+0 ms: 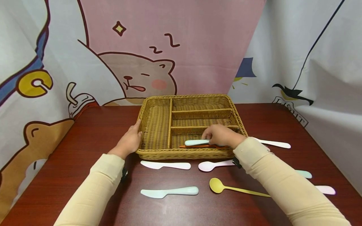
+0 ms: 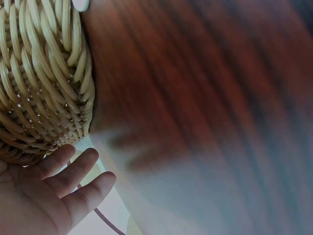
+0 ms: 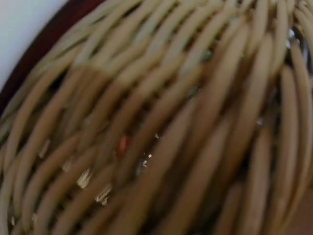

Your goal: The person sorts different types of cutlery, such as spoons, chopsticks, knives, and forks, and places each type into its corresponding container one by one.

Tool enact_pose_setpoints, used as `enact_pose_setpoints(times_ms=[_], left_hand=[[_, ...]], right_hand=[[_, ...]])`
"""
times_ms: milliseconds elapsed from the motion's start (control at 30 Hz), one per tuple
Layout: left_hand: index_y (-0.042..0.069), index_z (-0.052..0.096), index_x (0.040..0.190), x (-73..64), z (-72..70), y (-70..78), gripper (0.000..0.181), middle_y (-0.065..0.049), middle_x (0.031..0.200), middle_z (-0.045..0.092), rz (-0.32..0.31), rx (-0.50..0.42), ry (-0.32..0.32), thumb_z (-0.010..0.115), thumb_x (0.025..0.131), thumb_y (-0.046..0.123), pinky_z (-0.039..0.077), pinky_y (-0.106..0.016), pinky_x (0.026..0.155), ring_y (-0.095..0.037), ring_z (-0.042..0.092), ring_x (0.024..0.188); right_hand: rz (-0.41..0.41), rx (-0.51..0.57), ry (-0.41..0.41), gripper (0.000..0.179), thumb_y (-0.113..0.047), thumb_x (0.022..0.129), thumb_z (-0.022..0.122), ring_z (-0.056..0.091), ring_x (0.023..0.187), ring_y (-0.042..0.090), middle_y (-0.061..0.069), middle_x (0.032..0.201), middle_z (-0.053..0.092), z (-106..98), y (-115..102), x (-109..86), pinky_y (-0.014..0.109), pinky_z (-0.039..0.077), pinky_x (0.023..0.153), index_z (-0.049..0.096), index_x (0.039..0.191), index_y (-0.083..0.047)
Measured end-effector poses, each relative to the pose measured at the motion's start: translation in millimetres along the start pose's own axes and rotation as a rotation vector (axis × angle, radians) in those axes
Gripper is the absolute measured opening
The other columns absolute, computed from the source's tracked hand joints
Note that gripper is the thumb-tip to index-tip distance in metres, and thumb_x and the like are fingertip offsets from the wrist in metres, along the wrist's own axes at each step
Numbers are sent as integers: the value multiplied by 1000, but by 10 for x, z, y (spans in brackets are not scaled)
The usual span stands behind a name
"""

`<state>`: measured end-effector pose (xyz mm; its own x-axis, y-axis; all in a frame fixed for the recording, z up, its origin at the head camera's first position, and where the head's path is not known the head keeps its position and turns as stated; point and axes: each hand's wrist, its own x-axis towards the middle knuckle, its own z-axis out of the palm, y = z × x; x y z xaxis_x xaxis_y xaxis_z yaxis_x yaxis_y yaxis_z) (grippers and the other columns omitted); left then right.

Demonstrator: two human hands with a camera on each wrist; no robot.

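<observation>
In the head view, a woven basket (image 1: 183, 153) with several compartments stands on the table. My left hand (image 1: 130, 140) touches its left side, fingers fairly straight; the left wrist view shows that hand (image 2: 54, 196) against the wicker (image 2: 44, 83). Inside the front right compartment, my right hand (image 1: 222, 135) pinches a pale mint utensil (image 1: 197, 142). Only its rounded handle shows, so its kind is hidden. Beneath it lies a thin orange utensil (image 1: 183, 146), partly covered. The right wrist view holds blurred wicker (image 3: 146, 122), without the hand.
Before the basket lie a white knife (image 1: 167, 165), a mint knife (image 1: 169, 191), a pale pink spoon (image 1: 207, 166) and a yellow spoon (image 1: 217, 185). To the right are a white handle (image 1: 278, 144), a mint handle (image 1: 305, 174) and a pink handle (image 1: 326, 189).
</observation>
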<state>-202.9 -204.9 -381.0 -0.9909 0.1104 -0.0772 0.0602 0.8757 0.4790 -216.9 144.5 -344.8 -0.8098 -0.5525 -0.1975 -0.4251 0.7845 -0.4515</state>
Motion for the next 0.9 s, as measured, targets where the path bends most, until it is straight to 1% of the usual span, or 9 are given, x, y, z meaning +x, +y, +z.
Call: enact_pose_setpoints(times_ms=[133, 400, 567, 700, 900], left_hand=[[-1, 8, 154, 5, 0, 3, 58, -31, 151, 24, -4, 0, -5, 31, 103, 14, 25, -52, 113, -42, 28, 139], [1, 6, 155, 10, 0, 4, 58, -30, 152, 23, -16, 5, -18, 29, 103, 15, 25, -53, 113, -42, 28, 139], [0, 6, 155, 2, 1, -1, 58, -30, 152, 22, -12, 0, -15, 29, 103, 14, 25, -53, 113, -42, 28, 139], [0, 6, 154, 5, 0, -2, 58, -30, 152, 23, -10, -5, -13, 29, 103, 14, 25, -53, 113, -42, 28, 139], [0, 6, 155, 6, 2, 0, 58, -30, 151, 24, -10, -6, -11, 29, 103, 15, 26, -53, 112, -43, 29, 138]], right_hand=[[-5, -23, -5, 27, 10, 81, 67, 56, 77, 18, 6, 86, 64, 26, -11, -1, 32, 48, 66, 73, 103, -5], [-20, -39, 21, 30, 11, 80, 66, 58, 80, 18, 5, 87, 66, 64, -14, 0, 35, 51, 70, 74, 104, -5], [-13, -44, 16, 30, 10, 81, 67, 59, 82, 19, 5, 89, 66, 77, -17, 9, 35, 51, 72, 74, 105, -7], [5, -18, 10, 28, 7, 83, 68, 61, 90, 22, 6, 94, 66, 67, -11, 4, 38, 52, 77, 73, 107, -6], [9, 36, 32, 28, 2, 84, 69, 61, 98, 24, 9, 103, 67, 25, -21, -16, 41, 51, 83, 71, 111, -6]])
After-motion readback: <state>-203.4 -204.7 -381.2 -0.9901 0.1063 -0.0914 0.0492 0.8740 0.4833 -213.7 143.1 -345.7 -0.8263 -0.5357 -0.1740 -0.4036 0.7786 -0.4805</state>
